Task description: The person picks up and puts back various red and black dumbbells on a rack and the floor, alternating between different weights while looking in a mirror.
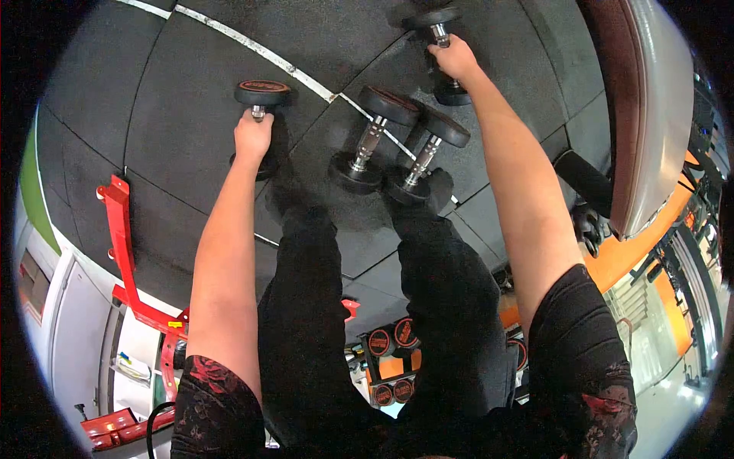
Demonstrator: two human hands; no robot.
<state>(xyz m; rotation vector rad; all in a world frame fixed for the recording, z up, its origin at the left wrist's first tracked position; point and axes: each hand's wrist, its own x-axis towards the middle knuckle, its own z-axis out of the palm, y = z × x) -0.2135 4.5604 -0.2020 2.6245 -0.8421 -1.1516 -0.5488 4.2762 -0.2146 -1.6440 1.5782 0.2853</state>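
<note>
My left hand (253,138) is wrapped round the handle of a dumbbell (262,92) with black ends and orange print on its face. My right hand (455,58) grips the handle of another dumbbell (433,17), farther forward and to the right. Between the two hands, a pair of dumbbells stands on the dark floor: one dumbbell (370,141) nearer the middle, and a second dumbbell (428,155) beside it on the right. Both have chrome handles and lean at a slant. My forearms partly hide the near ends of the held dumbbells.
Black rubber tiles (183,99) with a white line (256,47) cover the floor. A padded bench (650,115) stands on the right. On the left is a red metal frame (122,229). Behind my legs, a rack holds several dumbbells (380,342).
</note>
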